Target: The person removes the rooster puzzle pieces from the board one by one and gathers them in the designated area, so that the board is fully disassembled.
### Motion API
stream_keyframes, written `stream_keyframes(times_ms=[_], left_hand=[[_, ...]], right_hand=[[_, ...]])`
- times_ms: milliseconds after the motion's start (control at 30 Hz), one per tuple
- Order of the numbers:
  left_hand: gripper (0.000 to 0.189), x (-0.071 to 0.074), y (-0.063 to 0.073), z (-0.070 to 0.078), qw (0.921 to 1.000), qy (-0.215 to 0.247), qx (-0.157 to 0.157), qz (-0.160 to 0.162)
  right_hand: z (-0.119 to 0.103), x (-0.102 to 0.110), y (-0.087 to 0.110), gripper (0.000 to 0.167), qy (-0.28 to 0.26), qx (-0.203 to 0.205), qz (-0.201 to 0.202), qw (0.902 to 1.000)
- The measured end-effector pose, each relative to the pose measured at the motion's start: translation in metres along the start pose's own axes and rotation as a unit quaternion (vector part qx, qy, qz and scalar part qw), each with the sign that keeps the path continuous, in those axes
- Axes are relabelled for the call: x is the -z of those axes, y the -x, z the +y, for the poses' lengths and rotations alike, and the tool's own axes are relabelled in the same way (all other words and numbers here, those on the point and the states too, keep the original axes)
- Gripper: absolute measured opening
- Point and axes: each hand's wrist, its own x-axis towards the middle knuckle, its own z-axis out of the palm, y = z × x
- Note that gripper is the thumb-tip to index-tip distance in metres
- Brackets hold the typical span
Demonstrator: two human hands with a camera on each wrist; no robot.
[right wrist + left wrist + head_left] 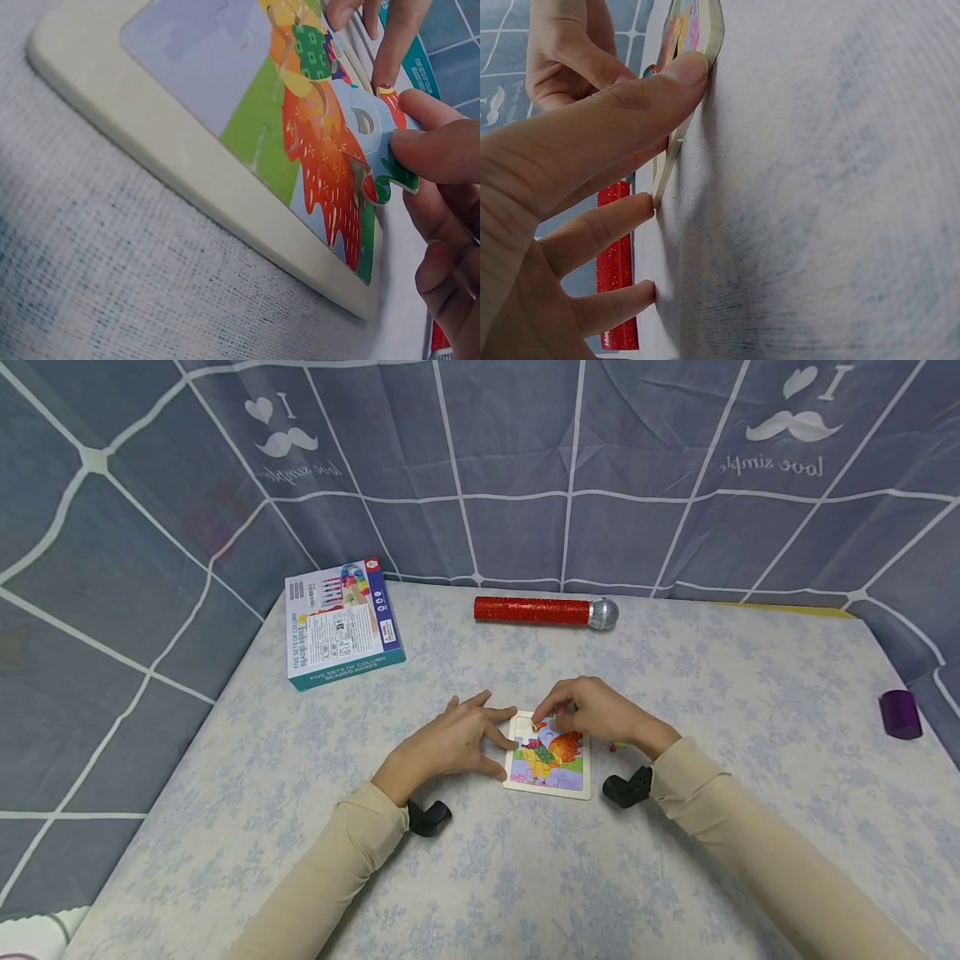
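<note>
A small jigsaw puzzle in a cream tray (551,792), its picture showing a bright orange-red tail, lies on the table. My left hand (459,739) spreads its fingers along the tray's left side; in the left wrist view the thumb (686,69) touches the rim. Over the tray's upper part, my right hand (596,710) pinches a puzzle piece (381,154) between thumb and fingers. That piece is light blue with green and red, and sits tilted above the picture. Bare cream backing shows at the tray's upper left. The right fingers hide part of the upper picture.
Behind the tray lies a red glittery microphone (532,610) with a silver head. A beaded-boxes toy box (341,622) is at the back left, and a purple cup-like object (900,714) at the far right. A small colourful item (617,747) shows below the right wrist.
</note>
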Motion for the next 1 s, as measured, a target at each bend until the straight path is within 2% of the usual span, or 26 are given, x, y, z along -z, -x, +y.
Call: stream_keyframes(times_ms=[200,433,600,800,1000], left_hand=[[0.044,0.001,0.0,0.0,1.0,-0.003,-0.004,0.0],[0.044,0.001,0.0,0.0,1.0,-0.002,-0.001,-0.005],[0.044,0.001,0.0,0.0,1.0,-0.005,0.0,-0.004],[0.043,0.001,0.0,0.0,1.0,-0.001,-0.002,-0.003],[0.044,0.001,0.0,0.0,1.0,-0.002,0.0,-0.004]], right_hand=[[0.0,-0.001,0.0,0.024,-0.013,-0.01,-0.001,0.9999],[-0.005,-0.011,-0.004,0.031,0.068,-0.001,-0.016,0.9976],[-0.008,-0.01,-0.004,0.032,0.089,-0.001,-0.019,0.9959],[-0.006,-0.007,0.0,0.033,0.061,-0.009,0.007,0.9981],[-0.002,-0.006,0.001,0.022,0.027,-0.029,0.041,0.9984]])
